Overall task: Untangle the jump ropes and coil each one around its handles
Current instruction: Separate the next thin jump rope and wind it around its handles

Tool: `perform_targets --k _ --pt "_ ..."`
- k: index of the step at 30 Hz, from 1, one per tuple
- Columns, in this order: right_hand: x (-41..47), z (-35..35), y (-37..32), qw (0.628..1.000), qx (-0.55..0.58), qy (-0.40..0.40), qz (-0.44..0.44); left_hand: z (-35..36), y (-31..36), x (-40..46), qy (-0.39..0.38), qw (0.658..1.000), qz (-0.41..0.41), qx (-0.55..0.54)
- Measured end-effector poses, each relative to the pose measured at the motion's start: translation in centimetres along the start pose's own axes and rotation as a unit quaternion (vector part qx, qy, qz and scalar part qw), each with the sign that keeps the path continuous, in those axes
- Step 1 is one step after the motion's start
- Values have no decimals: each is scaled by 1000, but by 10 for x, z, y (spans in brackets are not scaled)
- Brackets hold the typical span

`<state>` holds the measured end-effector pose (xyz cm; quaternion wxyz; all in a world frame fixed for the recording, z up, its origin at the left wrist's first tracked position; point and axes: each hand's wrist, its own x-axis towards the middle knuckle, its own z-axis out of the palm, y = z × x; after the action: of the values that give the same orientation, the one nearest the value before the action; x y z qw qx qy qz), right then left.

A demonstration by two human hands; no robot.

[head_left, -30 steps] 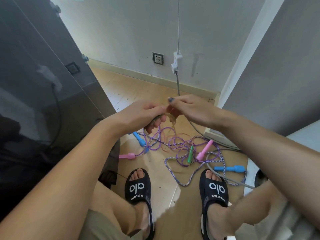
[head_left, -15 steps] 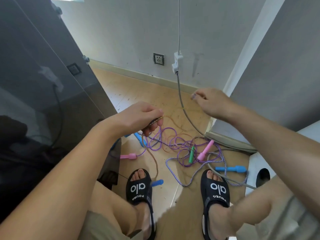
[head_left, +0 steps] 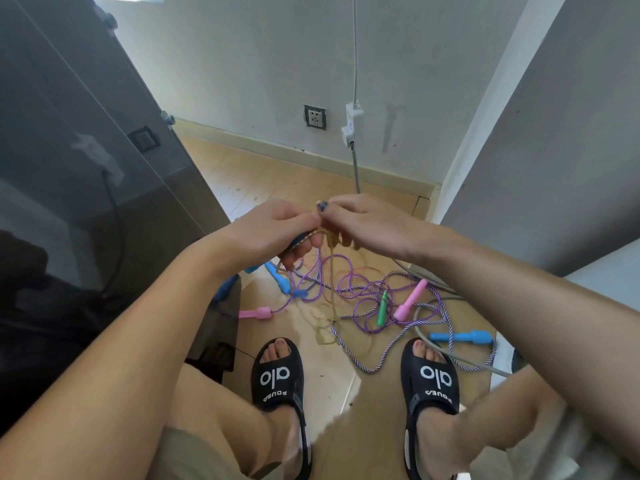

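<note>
Tan rope (head_left: 331, 268) is gripped between both hands, raised above the floor pile. Left hand (head_left: 273, 230) is curled shut around what looks like a dark blue handle with tan turns across it; little of it shows, only a sliver past the fingers (head_left: 294, 259). Right hand (head_left: 367, 221) is curled too, thumb and fingertips pinching the tan rope right against the left hand; both hands are touching. From the grip, 1 tan strand is hung straight down to a loose tan heap (head_left: 322, 327) on the floor between the feet.

Below and behind the hands, the remaining ropes are left tangled on the wooden floor (head_left: 263, 174): thin purple rope (head_left: 349, 289) in many overlapping loops, and a blue-white braided rope (head_left: 381, 358) swept round past the right sandal (head_left: 433, 382). Handles are scattered in the tangle: pink handle (head_left: 256, 312) at left, light blue handle (head_left: 278, 278) under the left hand, green handle (head_left: 382, 308) and a second pink handle (head_left: 411, 300) side by side in the middle, another light blue handle (head_left: 460, 337) at right, just beside the right sandal. Left sandal (head_left: 277, 375) is planted near the tan heap.

A grey cable (head_left: 356, 168) is run down from a wall fitting (head_left: 351, 124) and across the floor under the tangle. A wall socket (head_left: 315, 116) is set just beside the fitting. A dark glass panel (head_left: 86, 150) is stood at left.
</note>
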<state>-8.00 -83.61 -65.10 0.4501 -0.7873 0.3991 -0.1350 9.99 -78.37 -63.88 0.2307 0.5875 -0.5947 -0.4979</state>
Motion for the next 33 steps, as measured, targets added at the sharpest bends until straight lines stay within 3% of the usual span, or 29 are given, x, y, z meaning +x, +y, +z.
perform_targets --k 7,13,15,17,18,23,28,31,33 --pt "1 -17 8 972 -178 147 -52 -4 -2 0 -13 999 -8 35" --pt "6 -57 56 900 -309 283 121 -2 -3 0 -11 999 -20 43" --pt "7 -42 49 924 -271 245 107 -1 -3 1 -9 999 -23 45" --pt "7 -19 27 983 -99 139 67 0 -1 1 -4 999 -16 36" --pt "6 -8 17 994 -39 94 46 0 0 1 -1 1000 -10 26" --pt "4 4 2 998 26 50 -12 0 1 0 3 1000 4 9" --pt "7 -29 9 981 -152 119 -15 -6 -4 -2 -10 999 -17 36" --pt "8 -59 32 957 -170 228 65 -6 -5 -1 -11 999 -22 31" --pt "7 -68 47 936 -208 255 127 -6 -4 -1 -12 999 -23 24"
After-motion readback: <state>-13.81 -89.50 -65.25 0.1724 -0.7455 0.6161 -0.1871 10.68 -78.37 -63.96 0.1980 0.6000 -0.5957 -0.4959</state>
